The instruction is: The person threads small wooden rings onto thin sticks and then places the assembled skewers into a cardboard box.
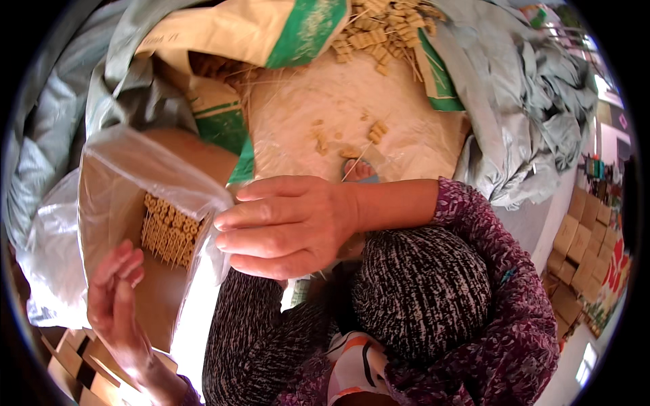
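My right hand (291, 227) is stretched across my lap, palm down. Its fingers are straight and a little apart, with their tips at the clear plastic liner (159, 169) of a cardboard box (159, 308); the thumb is mostly hidden. Inside the box stand several thin tan sticks with thick, ridged heads (172, 227), packed close together. My left hand (118, 304), slightly blurred, is raised at the near left side of the box. Its fingers are loosely apart, and nothing shows in them.
Beyond my knees lies tan sheeting (298, 108) with a few loose ridged pieces (377, 130). A heap of similar pieces (386, 34) lies at the far side, beside tan-and-green sacks (298, 30). Grey plastic sheeting (514, 101) surrounds this. Stacked cartons (582, 243) stand at right.
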Available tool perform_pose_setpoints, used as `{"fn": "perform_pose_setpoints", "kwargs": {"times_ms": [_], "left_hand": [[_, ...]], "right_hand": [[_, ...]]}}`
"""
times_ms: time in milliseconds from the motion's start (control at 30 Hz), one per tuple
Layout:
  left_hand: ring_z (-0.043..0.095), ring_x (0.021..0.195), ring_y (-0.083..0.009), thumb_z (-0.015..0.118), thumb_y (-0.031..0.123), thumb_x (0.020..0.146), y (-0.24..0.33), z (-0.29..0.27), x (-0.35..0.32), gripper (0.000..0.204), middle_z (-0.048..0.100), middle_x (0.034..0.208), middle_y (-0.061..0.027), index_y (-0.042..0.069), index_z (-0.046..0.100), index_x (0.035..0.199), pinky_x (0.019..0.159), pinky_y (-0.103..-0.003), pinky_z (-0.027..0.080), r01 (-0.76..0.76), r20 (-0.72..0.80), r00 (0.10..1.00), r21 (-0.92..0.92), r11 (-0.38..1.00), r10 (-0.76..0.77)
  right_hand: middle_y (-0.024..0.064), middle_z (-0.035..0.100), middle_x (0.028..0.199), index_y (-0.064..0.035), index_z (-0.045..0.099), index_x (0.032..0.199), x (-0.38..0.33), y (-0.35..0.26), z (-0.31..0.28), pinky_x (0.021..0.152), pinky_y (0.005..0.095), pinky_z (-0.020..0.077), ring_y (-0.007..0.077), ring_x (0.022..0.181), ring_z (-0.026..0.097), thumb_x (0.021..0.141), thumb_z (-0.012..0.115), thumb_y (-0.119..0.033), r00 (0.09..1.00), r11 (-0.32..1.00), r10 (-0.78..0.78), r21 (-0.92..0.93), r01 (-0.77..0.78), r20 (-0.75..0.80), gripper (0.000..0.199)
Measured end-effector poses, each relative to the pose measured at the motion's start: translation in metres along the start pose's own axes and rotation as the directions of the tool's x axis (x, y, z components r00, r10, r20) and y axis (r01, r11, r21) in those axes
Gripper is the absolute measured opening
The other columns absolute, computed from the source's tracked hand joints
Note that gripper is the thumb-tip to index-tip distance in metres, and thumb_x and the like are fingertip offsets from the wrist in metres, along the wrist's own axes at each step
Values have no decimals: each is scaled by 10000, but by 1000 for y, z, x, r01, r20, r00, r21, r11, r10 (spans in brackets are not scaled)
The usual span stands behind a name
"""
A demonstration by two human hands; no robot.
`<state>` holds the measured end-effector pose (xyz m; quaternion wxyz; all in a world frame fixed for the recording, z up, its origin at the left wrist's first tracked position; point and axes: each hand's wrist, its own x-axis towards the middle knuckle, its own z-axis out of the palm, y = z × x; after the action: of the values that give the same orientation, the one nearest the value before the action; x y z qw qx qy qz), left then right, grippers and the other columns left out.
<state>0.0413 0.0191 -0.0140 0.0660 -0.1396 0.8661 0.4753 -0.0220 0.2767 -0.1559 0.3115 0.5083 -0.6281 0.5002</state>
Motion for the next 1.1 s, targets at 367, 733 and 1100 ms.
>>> {"fn": "perform_pose_setpoints", "kwargs": {"times_ms": [367, 733, 1100], "left_hand": [[637, 1037, -256, 661, 85, 859, -27, 197, -12, 382, 621, 1182, -158, 26, 582, 1228, 885, -331, 501, -220, 918, 365, -73, 973, 151], [622, 1002, -179, 618, 104, 896, -98, 374, 14, 299, 632, 1070, -85, 42, 596, 1188, 867, -297, 498, 317, 791, 602, -362, 877, 109], [620, 961, -135, 593, 158, 923, -146, 355, 79, 306, 650, 1100, -67, 36, 589, 1203, 826, -279, 476, 429, 734, 674, -293, 854, -87]], "right_hand": [[111, 639, 1049, -57, 613, 1057, -183, 57, -131, 794, 386, 513, 280, 946, 620, 733, 618, -91, 592, 264, 761, -708, -655, -265, 326], [150, 591, 1186, -17, 530, 1159, -234, 147, -211, 811, 443, 479, 293, 1002, 609, 823, 606, -207, 230, -375, 876, -898, -231, -425, 394], [70, 563, 603, -21, 549, 869, -252, 110, -192, 554, 327, 492, 179, 497, 527, 949, 503, -277, -151, -203, 956, -194, -960, -253, 272]]}}
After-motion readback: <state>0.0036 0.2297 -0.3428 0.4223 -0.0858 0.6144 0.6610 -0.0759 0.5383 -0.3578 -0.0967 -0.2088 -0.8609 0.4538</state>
